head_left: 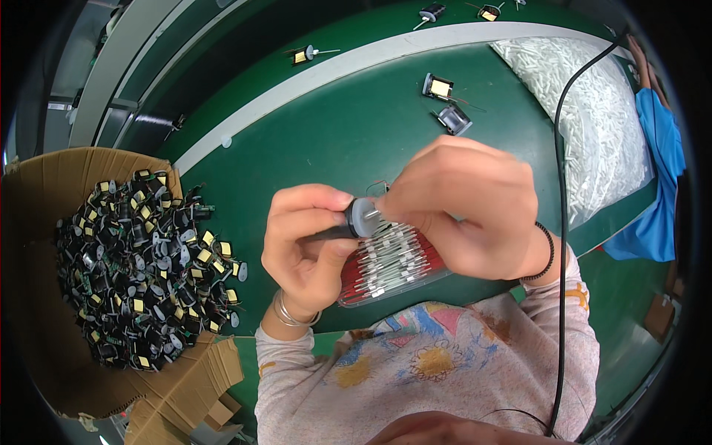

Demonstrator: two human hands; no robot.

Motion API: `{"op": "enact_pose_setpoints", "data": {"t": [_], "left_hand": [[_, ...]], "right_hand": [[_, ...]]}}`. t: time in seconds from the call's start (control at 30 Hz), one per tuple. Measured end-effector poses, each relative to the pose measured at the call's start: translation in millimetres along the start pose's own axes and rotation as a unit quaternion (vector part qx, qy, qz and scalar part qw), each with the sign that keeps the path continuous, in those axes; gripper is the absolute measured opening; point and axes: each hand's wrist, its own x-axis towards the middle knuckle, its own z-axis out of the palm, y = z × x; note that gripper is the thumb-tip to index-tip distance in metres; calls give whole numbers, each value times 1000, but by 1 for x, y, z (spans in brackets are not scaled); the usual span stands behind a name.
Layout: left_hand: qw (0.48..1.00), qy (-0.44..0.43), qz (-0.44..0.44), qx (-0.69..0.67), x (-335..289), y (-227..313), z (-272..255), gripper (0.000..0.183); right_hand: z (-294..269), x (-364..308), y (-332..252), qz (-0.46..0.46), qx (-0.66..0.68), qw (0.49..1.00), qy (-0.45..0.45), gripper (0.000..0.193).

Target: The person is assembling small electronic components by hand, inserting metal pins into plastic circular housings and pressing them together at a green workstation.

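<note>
My left hand (pixel 304 245) is closed round a dark cylindrical part with a grey round end cap (pixel 363 216), tilted so the cap points right. A short thin pale pin (pixel 372 213) sticks out of the cap. My right hand (pixel 471 211) meets it there, thumb and fingers pinched on the pin's far end; the fingertips are partly hidden and a little blurred. Under both hands lies a shallow tray (pixel 356 302) with several thin pale rods (pixel 393 259) carrying small white pieces, and red strands at the sides.
At left stands a cardboard box (pixel 37 178) heaped with black parts (pixel 141 274) bearing yellow blocks. Two similar parts (pixel 452 119) lie ahead on the green table (pixel 326 141). A bag of white tubes (pixel 593 119) lies at right, with a black cable (pixel 561 222) hanging before it. Another person's blue sleeve (pixel 656 133) shows beyond.
</note>
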Motion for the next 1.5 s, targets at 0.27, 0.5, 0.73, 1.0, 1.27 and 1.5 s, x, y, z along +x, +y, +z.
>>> {"op": "enact_pose_setpoints", "data": {"t": [0.27,0.5,0.73,1.0,1.27,1.5], "left_hand": [[997,12,67,34,3,-4,3,22],[998,32,53,3,-3,-4,4,20],[998,46,40,8,-5,1,7,21],[983,25,-77,163,30,-25,-31,47],[745,-8,-125,656,-55,-21,-152,30],[481,17,-369,795,-29,-46,-221,48]], "right_hand": [[13,-6,-4,-123,-121,983,67,28],[11,-7,0,-106,-44,993,31,35],[9,-1,1,-94,-29,995,17,32],[36,20,57,207,89,974,21,8],[26,49,289,556,326,742,183,29],[2,35,271,548,295,781,49,68]]}}
